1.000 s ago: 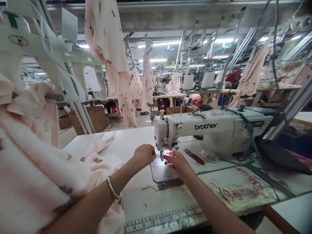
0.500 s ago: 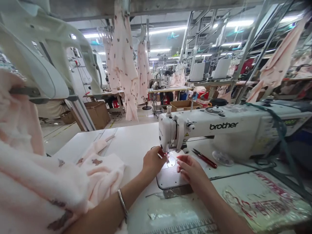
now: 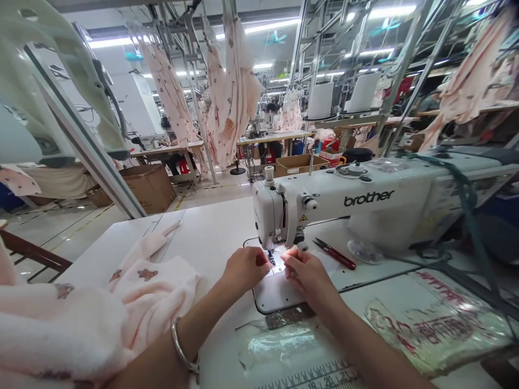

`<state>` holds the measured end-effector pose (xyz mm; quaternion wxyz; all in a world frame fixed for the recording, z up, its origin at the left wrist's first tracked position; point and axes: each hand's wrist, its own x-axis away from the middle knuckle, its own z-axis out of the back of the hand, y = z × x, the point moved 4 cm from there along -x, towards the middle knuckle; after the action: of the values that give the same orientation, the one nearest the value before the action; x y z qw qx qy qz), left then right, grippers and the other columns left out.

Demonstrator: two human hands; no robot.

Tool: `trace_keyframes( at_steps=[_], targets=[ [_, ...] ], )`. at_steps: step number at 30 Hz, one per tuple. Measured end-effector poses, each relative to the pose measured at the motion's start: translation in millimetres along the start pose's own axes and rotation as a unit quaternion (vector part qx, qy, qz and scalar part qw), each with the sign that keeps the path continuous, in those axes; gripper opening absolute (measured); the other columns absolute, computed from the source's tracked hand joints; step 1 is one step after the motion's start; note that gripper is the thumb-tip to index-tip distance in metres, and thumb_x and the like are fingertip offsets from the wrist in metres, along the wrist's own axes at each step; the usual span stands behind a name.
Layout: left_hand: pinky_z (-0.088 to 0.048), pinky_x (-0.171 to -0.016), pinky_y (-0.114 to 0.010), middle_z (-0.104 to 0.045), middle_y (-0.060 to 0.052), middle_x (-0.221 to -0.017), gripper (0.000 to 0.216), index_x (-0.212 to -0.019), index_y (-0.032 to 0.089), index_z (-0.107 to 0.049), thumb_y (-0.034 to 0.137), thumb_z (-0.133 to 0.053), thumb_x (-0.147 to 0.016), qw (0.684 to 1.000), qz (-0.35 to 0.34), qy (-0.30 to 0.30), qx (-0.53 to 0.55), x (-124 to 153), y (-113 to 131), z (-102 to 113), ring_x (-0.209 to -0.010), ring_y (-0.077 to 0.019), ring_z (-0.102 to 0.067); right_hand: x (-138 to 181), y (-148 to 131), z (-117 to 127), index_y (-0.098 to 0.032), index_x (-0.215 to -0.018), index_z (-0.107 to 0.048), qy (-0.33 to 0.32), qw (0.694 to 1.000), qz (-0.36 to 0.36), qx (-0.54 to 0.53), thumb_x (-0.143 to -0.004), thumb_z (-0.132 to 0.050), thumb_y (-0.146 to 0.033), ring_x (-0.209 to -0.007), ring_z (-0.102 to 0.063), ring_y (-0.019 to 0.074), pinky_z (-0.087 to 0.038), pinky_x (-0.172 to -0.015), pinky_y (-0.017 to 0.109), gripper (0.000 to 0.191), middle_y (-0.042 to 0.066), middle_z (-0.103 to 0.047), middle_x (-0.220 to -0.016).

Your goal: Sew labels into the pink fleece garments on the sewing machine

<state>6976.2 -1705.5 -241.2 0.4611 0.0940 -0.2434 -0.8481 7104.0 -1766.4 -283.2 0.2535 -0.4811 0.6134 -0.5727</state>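
Note:
A white Brother sewing machine [image 3: 365, 202] stands on the white table [image 3: 211, 232]. Both my hands meet right under its needle [image 3: 271, 258], over the metal plate [image 3: 275, 289]. My left hand [image 3: 243, 268] is curled with fingertips pinched beside the needle. My right hand [image 3: 306, 273] is pinched too, fingertips at the presser foot. Whatever they pinch is too fine to make out, perhaps thread. A metal bangle [image 3: 180, 348] sits on my left wrist. Pink fleece fabric with brown prints [image 3: 133, 302] lies heaped at my left.
Red-handled snips [image 3: 335, 254] lie on the table right of the needle. A printed plastic sheet [image 3: 438, 324] and a ruler strip [image 3: 308, 378] sit near the front edge. Pink garments [image 3: 235, 86] hang overhead. Cardboard boxes [image 3: 150, 183] and other workstations stand behind.
The view has shifted and tilted. My right hand has moved up from the plate to the needle, and my left hand stays pinched beside it.

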Motion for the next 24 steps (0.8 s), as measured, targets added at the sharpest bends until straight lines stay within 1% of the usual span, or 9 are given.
trace_keyframes(
  at_steps=[4, 8, 10, 12, 15, 17, 20, 22, 24],
  targets=[
    [-0.035, -0.059, -0.026, -0.069, -0.001, -0.079, 0.014, -0.076, 0.022, -0.066, 0.029, -0.054, -0.074, 0.998, 0.002, -0.036, -0.053, 2.1, -1.4, 6.5, -0.075, -0.0176, -0.060, -1.0, -3.2, 6.1, -0.020, -0.061, -0.042, -0.008, 1.000, -0.011, 0.004, -0.063, -0.060, -0.034, -0.033, -0.027, 0.0033, -0.012, -0.031, 0.017, 0.023, -0.006, -0.047, -0.045],
    [-0.037, -0.061, -0.028, -0.070, -0.003, -0.083, 0.016, -0.079, 0.021, -0.066, 0.027, -0.051, -0.077, 0.994, 0.003, -0.052, -0.096, 5.6, 0.4, 9.3, -0.080, -0.0211, -0.062, -2.5, -4.7, 2.7, -0.020, -0.059, -0.039, -0.011, 1.000, -0.006, 0.021, -0.065, -0.056, -0.031, -0.032, -0.027, 0.0029, -0.012, -0.032, 0.017, 0.021, -0.006, -0.046, -0.044],
    [-0.039, -0.063, -0.029, -0.070, -0.004, -0.084, 0.017, -0.080, 0.021, -0.065, 0.025, -0.049, -0.078, 0.993, 0.003, -0.051, -0.110, 6.5, 1.6, 10.7, -0.082, -0.0222, -0.062, 0.2, -4.9, 1.9, -0.020, -0.062, -0.042, -0.009, 0.999, -0.001, 0.037, -0.066, -0.057, -0.032, -0.031, -0.027, 0.0032, -0.012, -0.032, 0.017, 0.020, -0.006, -0.047, -0.044],
    [-0.041, -0.065, -0.030, -0.070, -0.005, -0.086, 0.017, -0.081, 0.021, -0.065, 0.025, -0.049, -0.078, 0.992, 0.003, -0.051, -0.119, 6.4, 2.0, 10.5, -0.083, -0.0230, -0.063, 2.9, -5.7, 2.3, -0.020, -0.068, -0.045, -0.003, 0.998, 0.008, 0.056, -0.064, -0.062, -0.034, -0.030, -0.028, 0.0037, -0.014, -0.032, 0.017, 0.022, -0.006, -0.048, -0.045],
    [-0.043, -0.067, -0.031, -0.070, -0.005, -0.087, 0.017, -0.085, 0.021, -0.064, 0.025, -0.049, -0.077, 0.991, 0.002, -0.050, -0.124, 5.0, 0.7, 6.8, -0.084, -0.0239, -0.063, 0.5, -7.2, 0.7, -0.019, -0.075, -0.050, 0.003, 0.997, 0.023, 0.074, -0.058, -0.069, -0.033, -0.035, -0.034, 0.0045, -0.022, -0.035, 0.017, 0.030, -0.006, -0.051, -0.049],
    [-0.044, -0.068, -0.032, -0.070, -0.005, -0.087, 0.019, -0.088, 0.021, -0.064, 0.026, -0.049, -0.077, 0.991, 0.002, -0.048, -0.127, 3.9, -0.9, 3.7, -0.085, -0.0243, -0.064, -4.6, -6.9, -2.7, -0.018, -0.074, -0.053, 0.004, 0.996, 0.030, 0.080, -0.058, -0.069, -0.033, -0.037, -0.037, 0.0049, -0.025, -0.037, 0.018, 0.028, -0.005, -0.053, -0.051],
    [-0.045, -0.069, -0.031, -0.070, -0.006, -0.087, 0.020, -0.088, 0.021, -0.064, 0.029, -0.049, -0.078, 0.991, 0.000, -0.044, -0.130, 2.5, -2.9, 1.0, -0.085, -0.0241, -0.064, -8.4, -4.8, -6.7, -0.017, -0.068, -0.055, 0.001, 0.995, 0.045, 0.089, -0.064, -0.067, -0.038, -0.033, -0.034, 0.0047, -0.020, -0.035, 0.019, 0.025, -0.004, -0.052, -0.048],
    [-0.045, -0.070, -0.031, -0.070, -0.005, -0.086, 0.019, -0.087, 0.022, -0.064, 0.029, -0.049, -0.078, 0.991, -0.005, -0.042, -0.130, 2.1, -3.6, 0.5, -0.086, -0.0234, -0.064, -4.6, -3.1, -7.5, -0.017, -0.065, -0.054, -0.013, 0.994, 0.052, 0.097, -0.066, -0.065, -0.041, -0.029, -0.032, 0.0043, -0.017, -0.033, 0.020, 0.026, -0.004, -0.052, -0.047],
    [-0.045, -0.070, -0.030, -0.070, -0.005, -0.085, 0.018, -0.087, 0.022, -0.064, 0.030, -0.050, -0.078, 0.991, -0.010, -0.040, -0.130, 2.2, -3.8, 0.5, -0.085, -0.0229, -0.064, 3.3, -1.9, -6.9, -0.017, -0.064, -0.055, -0.033, 0.992, 0.056, 0.104, -0.068, -0.064, -0.042, -0.028, -0.032, 0.0042, -0.017, -0.032, 0.020, 0.027, -0.003, -0.053, -0.047]
  ],
)
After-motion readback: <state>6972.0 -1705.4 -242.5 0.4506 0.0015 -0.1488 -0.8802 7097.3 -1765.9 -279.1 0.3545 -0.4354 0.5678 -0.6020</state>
